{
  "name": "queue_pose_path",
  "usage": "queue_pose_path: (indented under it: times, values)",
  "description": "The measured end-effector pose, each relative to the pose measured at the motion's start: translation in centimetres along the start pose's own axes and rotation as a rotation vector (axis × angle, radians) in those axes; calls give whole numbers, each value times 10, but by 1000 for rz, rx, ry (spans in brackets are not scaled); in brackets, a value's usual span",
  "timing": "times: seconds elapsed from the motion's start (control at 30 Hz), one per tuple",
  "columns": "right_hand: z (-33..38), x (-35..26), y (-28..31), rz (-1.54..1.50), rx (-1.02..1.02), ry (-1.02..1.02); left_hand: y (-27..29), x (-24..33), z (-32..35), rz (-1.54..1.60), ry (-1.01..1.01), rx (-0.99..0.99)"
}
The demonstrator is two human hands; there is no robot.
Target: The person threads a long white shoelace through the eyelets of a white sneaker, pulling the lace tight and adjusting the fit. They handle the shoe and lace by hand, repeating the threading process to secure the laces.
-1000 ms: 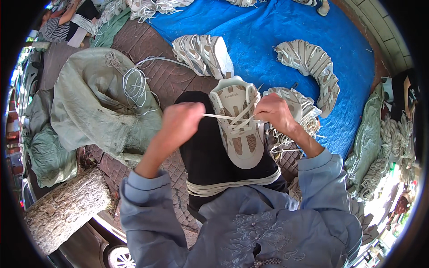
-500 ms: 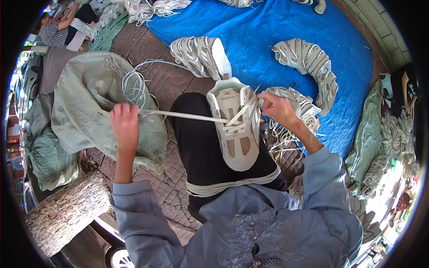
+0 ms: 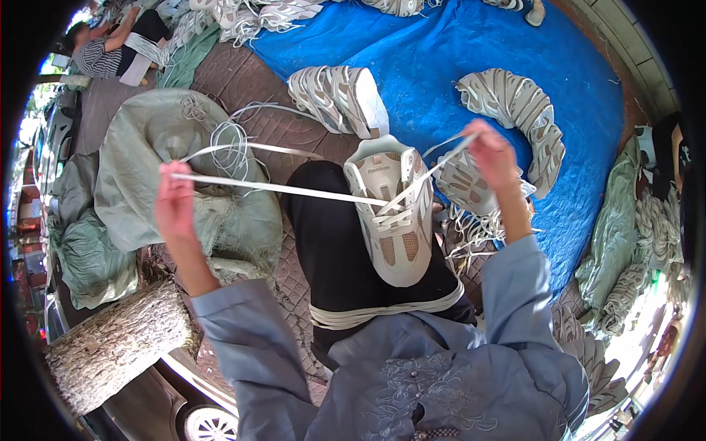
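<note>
A beige and white sneaker (image 3: 401,261) rests on my black-clad thighs (image 3: 316,235), toe toward me, its laces threaded through the lower eyelets. My left hand (image 3: 175,202), out to the left, pinches one white shoelace (image 3: 279,188), which runs taut to the shoe; its loose end trails behind the hand. Raised to the right, my right hand (image 3: 494,156) is closed on the other end of the lace, stretched up from the shoe's right side. The upper eyelets on the left side look unlaced. A bundle of pale laces (image 3: 390,310) wraps around my thighs.
A blue tarp (image 3: 426,59) carries a curved row of nested sneakers (image 3: 526,110), with more sneakers (image 3: 334,95) at its near left edge. A greenish sack (image 3: 147,140) with tangled cord lies left, beside a stone block (image 3: 118,345). Another person (image 3: 103,55) sits far left.
My right hand has risen away from the shoe, drawing its lace end out to the upper right. My left hand has moved slightly farther left, keeping its lace taut.
</note>
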State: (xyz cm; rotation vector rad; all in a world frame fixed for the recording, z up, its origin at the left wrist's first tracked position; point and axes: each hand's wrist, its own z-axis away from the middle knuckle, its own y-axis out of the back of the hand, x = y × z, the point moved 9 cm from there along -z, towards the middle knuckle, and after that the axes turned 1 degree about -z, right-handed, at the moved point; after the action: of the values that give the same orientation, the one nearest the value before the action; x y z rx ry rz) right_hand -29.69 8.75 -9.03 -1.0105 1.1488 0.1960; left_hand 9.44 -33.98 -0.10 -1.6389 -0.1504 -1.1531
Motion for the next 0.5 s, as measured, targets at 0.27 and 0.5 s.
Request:
queue_pose_path:
  times: [0.27,0.5]
  values:
    - [14,-261,174,6,100,354,246,320,-9,-400,-22,317]
    - [106,-508,364,200,65,282,126,457,162,-2392,-573,621]
